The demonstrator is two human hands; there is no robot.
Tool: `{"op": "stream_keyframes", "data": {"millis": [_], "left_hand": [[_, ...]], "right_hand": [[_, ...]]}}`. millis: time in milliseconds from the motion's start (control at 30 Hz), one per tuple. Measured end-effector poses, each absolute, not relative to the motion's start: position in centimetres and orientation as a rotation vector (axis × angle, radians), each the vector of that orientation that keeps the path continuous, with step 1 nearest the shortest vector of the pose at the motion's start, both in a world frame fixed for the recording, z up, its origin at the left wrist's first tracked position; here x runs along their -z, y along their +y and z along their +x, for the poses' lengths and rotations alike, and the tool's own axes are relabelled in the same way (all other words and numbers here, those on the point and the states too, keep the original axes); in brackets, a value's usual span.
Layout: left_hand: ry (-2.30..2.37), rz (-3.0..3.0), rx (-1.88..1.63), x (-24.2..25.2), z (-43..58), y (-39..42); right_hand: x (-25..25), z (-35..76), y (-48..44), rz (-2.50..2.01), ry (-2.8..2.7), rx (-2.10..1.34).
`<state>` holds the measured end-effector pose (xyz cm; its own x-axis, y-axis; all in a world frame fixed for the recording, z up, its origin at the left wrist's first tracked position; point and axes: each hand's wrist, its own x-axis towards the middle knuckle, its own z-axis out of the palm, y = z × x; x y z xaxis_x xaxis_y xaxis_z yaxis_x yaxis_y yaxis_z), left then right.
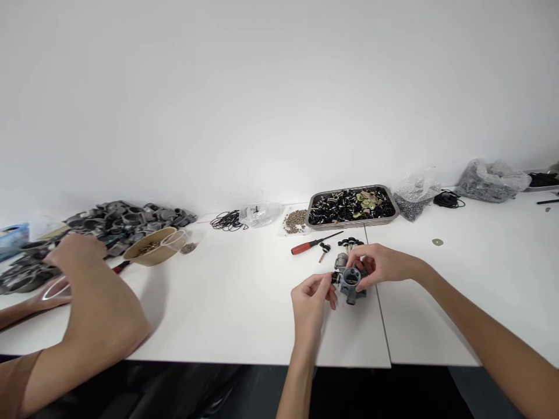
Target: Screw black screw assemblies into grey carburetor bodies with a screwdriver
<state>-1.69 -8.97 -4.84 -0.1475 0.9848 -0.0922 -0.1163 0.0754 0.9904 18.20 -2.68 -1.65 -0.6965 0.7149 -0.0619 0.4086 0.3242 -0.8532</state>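
Observation:
A grey metal housing [351,277] with a round opening stands on the white table. My right hand [378,265] grips it from the right, with thumb and fingers around its upper part. At its left side my left hand [312,291] pinches a small black part [335,277] against the housing. Just behind are more black-headed parts [350,241], and one of them [324,250] lies apart to the left. A red-handled screwdriver [301,248] rests behind my left hand.
Behind stands a metal tray [353,226] of black and brass parts, beside small brass pieces [296,220]. Bags [492,180] lie right. A flat disc [437,241] is nearer. At left, another person's arm [100,302] reaches over grey housings [131,224] near a beige bowl [152,256].

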Motion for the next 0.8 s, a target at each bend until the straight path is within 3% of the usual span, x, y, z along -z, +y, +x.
{"op": "stream_keyframes", "data": {"millis": [233, 600, 800], "left_hand": [[1.143, 0.994, -1.138, 5.0, -3.6, -8.0], [1.232, 1.026, -1.282, 5.2, -3.4, -8.0], [1.213, 1.109, -1.198, 4.8, -3.5, -8.5]], "right_hand": [[1.7, 18.0, -2.7, -0.978, -2.274, -1.279], [1.7, 17.9, -2.8, -1.000, -2.267, -1.291], [2.0, 17.8, -2.7, -0.948, -2.265, -1.267]]}}
